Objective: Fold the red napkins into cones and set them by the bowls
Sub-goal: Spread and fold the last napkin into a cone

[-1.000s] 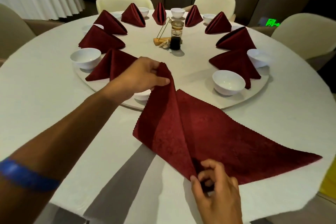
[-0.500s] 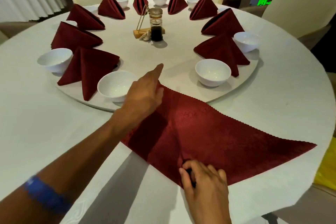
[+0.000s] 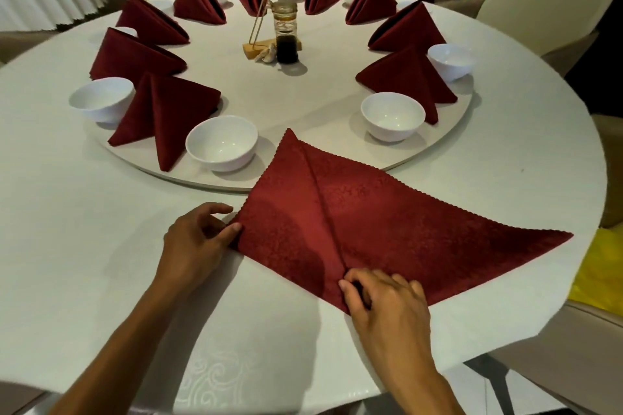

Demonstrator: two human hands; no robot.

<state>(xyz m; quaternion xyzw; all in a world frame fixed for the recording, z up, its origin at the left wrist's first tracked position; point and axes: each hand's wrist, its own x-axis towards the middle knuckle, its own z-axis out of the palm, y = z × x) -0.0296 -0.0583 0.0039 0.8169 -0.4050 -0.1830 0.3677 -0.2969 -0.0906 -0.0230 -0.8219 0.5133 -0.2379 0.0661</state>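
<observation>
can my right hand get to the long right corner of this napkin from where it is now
Probably yes. The right hand pins the napkin at its near point, and only flat cloth lies between it and the right corner.

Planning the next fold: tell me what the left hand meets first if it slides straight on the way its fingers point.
The left hand already touches the flat red cloth napkin at its left corner; nothing else comes first.

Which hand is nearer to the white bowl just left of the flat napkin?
Left. The left hand touches the napkin's left corner, just below the white bowl; the right hand pinches the near corner, farther away.
</observation>
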